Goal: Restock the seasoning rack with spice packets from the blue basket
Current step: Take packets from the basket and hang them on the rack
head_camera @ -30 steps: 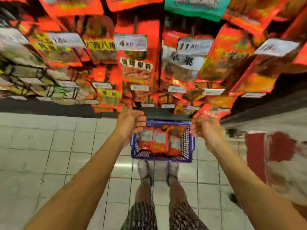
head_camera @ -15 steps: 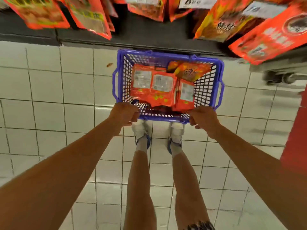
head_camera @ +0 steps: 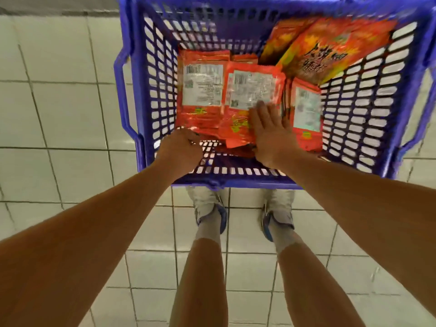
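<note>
The blue basket [head_camera: 151, 90] stands on the floor right in front of me, seen from above. Several red-orange spice packets lie in it, most with their white label backs up: a left packet [head_camera: 203, 86], a middle packet [head_camera: 252, 90] and a right packet [head_camera: 306, 109]. A larger orange packet [head_camera: 330, 50] leans in the far right corner. My right hand [head_camera: 271, 131] lies flat, fingers straight, on the lower part of the middle packet. My left hand [head_camera: 181, 147] is curled at the left packet's lower corner; its fingertips are hidden. The seasoning rack is out of view.
Pale square floor tiles [head_camera: 59, 114] surround the basket. My feet in white and blue shoes [head_camera: 210, 208] stand just behind its near rim. A dark strip [head_camera: 59, 5] runs along the top left edge.
My view dropped from the hanging packets to the basket and closed in on it. Both hands moved from above the near rim down inside, the right one onto the middle packet.
</note>
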{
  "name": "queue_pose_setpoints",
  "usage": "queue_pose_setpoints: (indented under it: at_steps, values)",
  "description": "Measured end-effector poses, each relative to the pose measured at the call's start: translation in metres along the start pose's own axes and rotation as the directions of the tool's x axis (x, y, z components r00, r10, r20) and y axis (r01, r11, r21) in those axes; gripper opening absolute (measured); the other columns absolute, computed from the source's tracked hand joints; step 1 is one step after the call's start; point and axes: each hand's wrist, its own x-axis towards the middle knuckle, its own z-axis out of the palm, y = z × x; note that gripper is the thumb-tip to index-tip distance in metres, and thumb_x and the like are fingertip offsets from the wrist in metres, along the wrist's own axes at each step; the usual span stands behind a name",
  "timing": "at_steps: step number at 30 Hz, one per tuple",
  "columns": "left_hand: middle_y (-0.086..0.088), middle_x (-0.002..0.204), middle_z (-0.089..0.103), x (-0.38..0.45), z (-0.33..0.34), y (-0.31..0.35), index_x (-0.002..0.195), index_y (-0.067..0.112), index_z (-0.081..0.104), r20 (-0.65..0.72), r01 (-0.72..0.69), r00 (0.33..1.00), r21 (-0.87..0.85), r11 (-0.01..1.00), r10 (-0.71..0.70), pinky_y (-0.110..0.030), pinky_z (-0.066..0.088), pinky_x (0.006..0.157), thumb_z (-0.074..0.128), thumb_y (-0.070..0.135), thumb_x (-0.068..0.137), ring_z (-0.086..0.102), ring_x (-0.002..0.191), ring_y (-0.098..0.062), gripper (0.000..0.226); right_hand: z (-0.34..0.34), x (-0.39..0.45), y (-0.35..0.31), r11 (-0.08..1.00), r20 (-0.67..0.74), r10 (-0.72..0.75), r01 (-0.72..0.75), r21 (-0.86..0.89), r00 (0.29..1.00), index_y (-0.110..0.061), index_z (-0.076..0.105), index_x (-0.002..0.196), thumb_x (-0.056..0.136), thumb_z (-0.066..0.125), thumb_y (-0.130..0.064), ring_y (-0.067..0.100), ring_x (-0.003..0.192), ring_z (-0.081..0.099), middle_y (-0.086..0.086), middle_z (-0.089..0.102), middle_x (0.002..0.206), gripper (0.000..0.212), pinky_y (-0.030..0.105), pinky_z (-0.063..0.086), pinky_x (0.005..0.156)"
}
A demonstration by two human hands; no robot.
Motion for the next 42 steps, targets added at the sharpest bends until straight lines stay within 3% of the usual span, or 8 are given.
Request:
queue_pose_setpoints:
  at_steps: [5,13,21,26,30,33,36,42]
  values:
    - [-0.006,0.133,0.060,0.030,0.003,-0.006,0.137,0.022,0.058,-0.076,-0.103,0.992,-0.024,0.994,0.101,-0.028,0.047,0.081,0.058,0.001,0.084,0.059,0.108,-0.022,0.057,-0.006,-0.001,0.009,0.996,-0.079,-0.089,0.087,-0.034,0.993,-0.016,0.017,0.160,0.098,0.046,-0.038,0.032,0.155,0.010,0.008,0.008,0.170,0.071,0.052,0.018,0.123]
    - [-0.007,0.167,-0.021,0.062,0.023,0.012,0.159,0.021,-0.012,0.009,-0.165,0.984,0.446,0.880,0.180,-0.056,0.026,0.121,0.065,-0.001,0.082,-0.001,0.155,-0.037,0.111,-0.030,-0.020,0.044,0.912,-0.284,-0.116,0.215,0.349,0.952,-0.013,0.072,0.118,0.100,0.056,-0.019,0.035,0.104,0.067,0.013,0.072,0.111,0.024,0.043,0.055,0.086]
    - [-0.012,0.141,0.050,0.054,0.014,0.006,0.141,0.013,0.044,-0.067,-0.258,0.929,0.585,0.769,0.363,-0.056,0.041,0.110,0.063,0.013,0.087,0.045,0.135,-0.035,0.058,-0.046,-0.027,0.051,0.816,-0.328,0.058,0.145,0.559,0.943,-0.017,0.078,0.106,0.087,0.077,-0.017,0.008,0.093,0.065,0.001,0.077,0.107,0.018,0.021,0.045,0.087]
    - [-0.014,0.129,0.059,0.025,-0.013,0.006,0.129,0.005,0.058,-0.192,-0.443,0.848,0.254,0.860,0.494,-0.045,0.052,0.097,0.053,0.012,0.094,0.057,0.118,-0.032,0.036,-0.070,-0.039,0.045,0.770,-0.315,0.139,0.097,0.630,0.939,-0.019,0.079,0.099,0.089,0.076,-0.019,0.007,0.087,0.064,-0.003,0.077,0.097,0.011,0.013,0.043,0.080]
    - [0.010,0.084,0.065,-0.001,-0.038,0.029,0.110,0.011,0.065,-0.324,-0.388,0.889,-0.156,0.908,0.325,-0.003,0.041,0.049,0.052,0.021,0.102,0.062,0.059,0.001,0.018,-0.102,-0.052,0.047,0.746,-0.381,0.181,0.126,0.654,0.907,-0.010,0.076,0.101,0.092,0.072,-0.017,0.011,0.064,0.058,0.001,0.069,0.074,0.012,0.030,0.045,0.064]
    - [-0.004,0.089,0.072,-0.018,-0.061,0.043,0.100,0.016,0.061,-0.307,-0.366,0.911,-0.295,0.883,0.276,-0.011,0.051,0.055,0.052,0.023,0.103,0.067,0.068,-0.007,0.011,-0.138,-0.070,0.053,0.611,-0.316,0.183,0.144,0.778,0.931,-0.009,0.073,0.097,0.093,0.068,-0.010,0.034,0.081,0.072,0.015,0.075,0.086,0.007,0.052,0.057,0.080]
    - [-0.016,0.103,0.073,-0.040,-0.089,0.058,0.104,0.009,0.062,-0.284,-0.364,0.927,-0.515,0.776,0.246,-0.053,0.061,0.078,0.054,0.024,0.104,0.072,0.091,-0.035,0.017,-0.174,-0.096,0.059,0.521,-0.245,0.108,0.155,0.839,0.963,-0.005,0.073,0.097,0.093,0.068,-0.004,0.037,0.089,0.074,0.017,0.076,0.094,0.007,0.058,0.058,0.086]
    - [-0.004,0.080,0.075,-0.117,-0.164,0.091,0.086,0.015,0.075,-0.296,-0.376,0.927,-0.716,0.588,0.232,-0.033,0.062,0.065,0.066,0.024,0.097,0.072,0.071,-0.020,0.017,-0.273,-0.175,0.074,0.447,-0.181,-0.207,0.257,0.857,0.961,-0.010,0.077,0.087,0.088,0.069,0.003,0.018,0.079,0.070,0.011,0.077,0.087,0.015,0.033,0.055,0.080]
